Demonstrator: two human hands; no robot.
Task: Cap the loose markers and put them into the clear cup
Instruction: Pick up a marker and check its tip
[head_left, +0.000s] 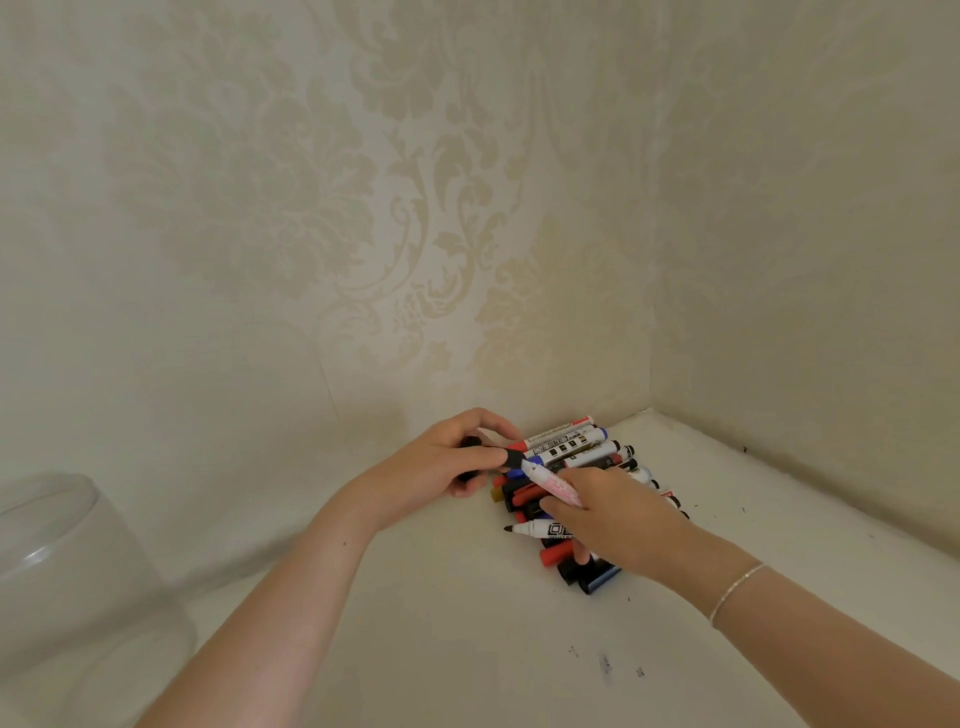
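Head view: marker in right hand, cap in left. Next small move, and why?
Probably push the black cap, pinched in the left hand, onto the tip of the red-printed marker gripped by the right hand. Cap and tip already almost meet, and the clear cup sits far left, so capping comes first.
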